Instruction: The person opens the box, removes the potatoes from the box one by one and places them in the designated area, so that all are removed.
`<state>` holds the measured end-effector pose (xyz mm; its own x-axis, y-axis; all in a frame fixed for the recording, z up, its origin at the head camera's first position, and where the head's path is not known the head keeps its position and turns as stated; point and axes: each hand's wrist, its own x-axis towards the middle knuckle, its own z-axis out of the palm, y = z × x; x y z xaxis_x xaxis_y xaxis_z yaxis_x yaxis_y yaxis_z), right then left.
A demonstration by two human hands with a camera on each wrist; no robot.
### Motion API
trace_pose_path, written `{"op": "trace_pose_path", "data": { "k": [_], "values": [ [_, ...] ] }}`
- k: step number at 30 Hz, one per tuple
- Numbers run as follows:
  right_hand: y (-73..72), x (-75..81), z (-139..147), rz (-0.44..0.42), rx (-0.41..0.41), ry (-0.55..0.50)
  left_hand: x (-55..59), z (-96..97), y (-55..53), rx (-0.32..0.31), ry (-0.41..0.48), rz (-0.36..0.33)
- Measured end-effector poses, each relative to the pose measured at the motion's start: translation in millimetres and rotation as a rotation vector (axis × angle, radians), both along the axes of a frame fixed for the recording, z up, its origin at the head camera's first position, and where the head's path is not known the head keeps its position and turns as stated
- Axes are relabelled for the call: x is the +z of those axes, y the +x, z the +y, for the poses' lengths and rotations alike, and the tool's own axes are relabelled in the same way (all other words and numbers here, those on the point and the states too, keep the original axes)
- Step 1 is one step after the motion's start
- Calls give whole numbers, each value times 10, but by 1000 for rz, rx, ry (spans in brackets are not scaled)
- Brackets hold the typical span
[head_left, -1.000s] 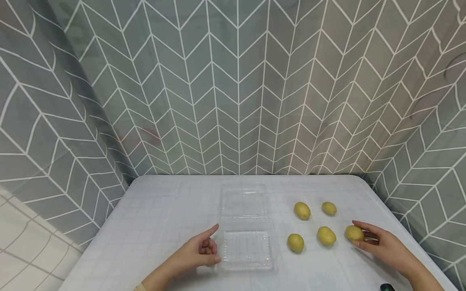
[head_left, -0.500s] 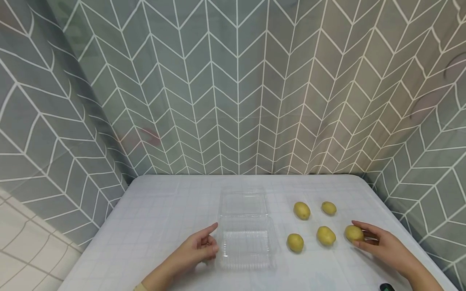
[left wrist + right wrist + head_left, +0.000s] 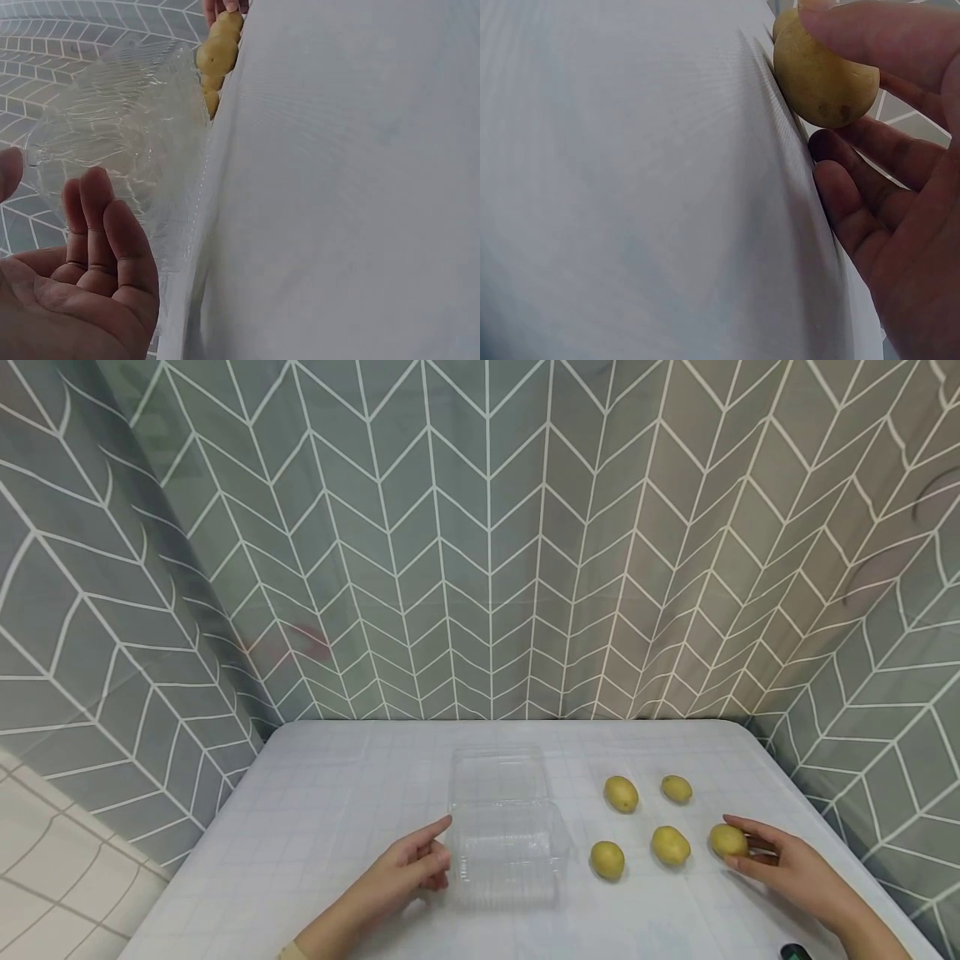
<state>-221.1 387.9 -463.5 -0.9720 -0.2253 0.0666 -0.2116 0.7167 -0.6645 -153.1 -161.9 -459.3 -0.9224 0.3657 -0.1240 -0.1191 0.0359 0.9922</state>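
Note:
My right hand point(image 3: 783, 864) holds a small yellow potato point(image 3: 727, 841) at the table's right side, thumb on the near side and fingers on the far side. In the right wrist view, dark spots mark the skin of that potato point(image 3: 821, 75). A clear plastic clamshell box point(image 3: 506, 889) lies opened at mid-table, its lid point(image 3: 501, 777) towards the back. Left of it is my left hand point(image 3: 408, 868), fingers loosely bent and nothing gripped between them. One fingertip is right by the box's left edge; contact cannot be told. The left wrist view shows bent fingers point(image 3: 131, 240) before the clear plastic.
Several more potatoes point(image 3: 671, 846) lie between the box and my right hand. White cloth covers the table point(image 3: 337, 793). A patterned grey curtain point(image 3: 465, 568) hangs behind and along the sides. A small dark object point(image 3: 795, 952) is partly visible at the bottom right edge.
My left thumb has drawn back from the box's near left side. The box's front and lid edges have shifted inward slightly. My right hand and the potato look unmoved.

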Motion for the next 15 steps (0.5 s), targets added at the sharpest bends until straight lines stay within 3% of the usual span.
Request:
{"op": "trace_pose_path", "data": {
  "k": [9, 15],
  "values": [
    [2, 31, 8, 40, -3, 38, 55, 2, -26, 12, -41, 56],
    [-47, 145, 7, 41, 6, 90, 80, -67, -99, 34, -101, 84]
  ]
}}
